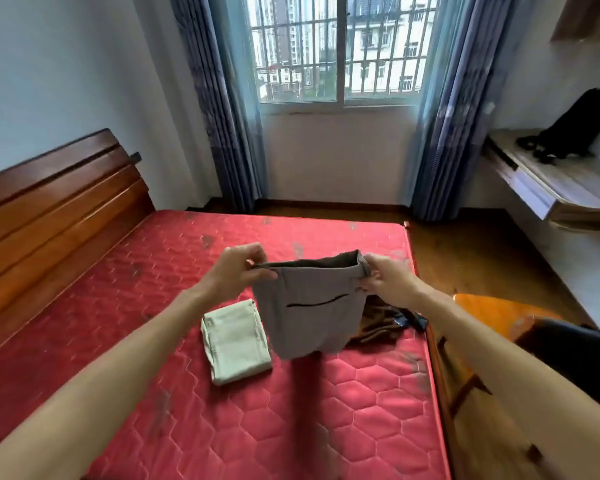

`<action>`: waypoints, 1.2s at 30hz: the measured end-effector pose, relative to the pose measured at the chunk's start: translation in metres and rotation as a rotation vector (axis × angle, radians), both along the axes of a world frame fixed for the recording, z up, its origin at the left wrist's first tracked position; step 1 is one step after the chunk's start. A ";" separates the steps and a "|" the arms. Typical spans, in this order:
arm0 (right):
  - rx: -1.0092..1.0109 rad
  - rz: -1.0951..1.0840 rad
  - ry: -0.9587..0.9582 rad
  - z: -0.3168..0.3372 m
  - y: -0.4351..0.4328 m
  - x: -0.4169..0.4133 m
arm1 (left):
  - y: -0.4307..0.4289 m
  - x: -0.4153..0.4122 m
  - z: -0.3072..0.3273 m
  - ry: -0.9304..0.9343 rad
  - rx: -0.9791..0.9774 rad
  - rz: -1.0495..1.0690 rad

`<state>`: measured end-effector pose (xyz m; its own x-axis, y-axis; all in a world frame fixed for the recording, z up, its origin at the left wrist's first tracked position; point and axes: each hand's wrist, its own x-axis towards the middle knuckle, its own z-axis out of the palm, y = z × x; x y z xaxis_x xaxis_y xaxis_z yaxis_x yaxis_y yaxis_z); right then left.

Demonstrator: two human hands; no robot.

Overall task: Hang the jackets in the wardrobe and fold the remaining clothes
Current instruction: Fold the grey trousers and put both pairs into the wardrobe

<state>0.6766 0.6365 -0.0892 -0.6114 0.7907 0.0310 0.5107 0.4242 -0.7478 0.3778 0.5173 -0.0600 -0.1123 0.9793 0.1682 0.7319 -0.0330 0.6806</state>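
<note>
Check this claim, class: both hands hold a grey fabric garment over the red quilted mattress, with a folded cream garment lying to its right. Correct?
Not quite. The head view shows the folded cream garment to the left of the grey fabric garment, not its right; the rest holds.

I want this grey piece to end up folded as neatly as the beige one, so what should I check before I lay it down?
1. The left hand pinches the waistband of the grey garment: ok.
2. The right hand pinches the other end: ok.
3. Waistband stretched and roughly level: ok.
4. Bare mattress below to lay it on: ok.
5. Hem apart from the folded beige garment and the brown pile: cannot tell, it hangs close to both in this view.
6. Lower part free of twists: cannot tell, blurred.
</note>
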 end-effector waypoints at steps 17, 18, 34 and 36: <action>-0.188 0.234 -0.498 -0.186 -0.216 0.123 | -0.228 0.119 -0.214 -0.047 -0.420 -0.145; -0.198 0.214 -0.480 -0.188 -0.213 0.121 | -0.224 0.118 -0.218 -0.061 -0.411 -0.118; -0.287 -0.178 -0.265 -0.327 0.026 -0.048 | 0.021 0.015 -0.345 -0.154 -0.374 0.534; -0.282 -0.217 -0.273 -0.366 0.063 -0.071 | 0.063 -0.004 -0.380 -0.145 -0.366 0.543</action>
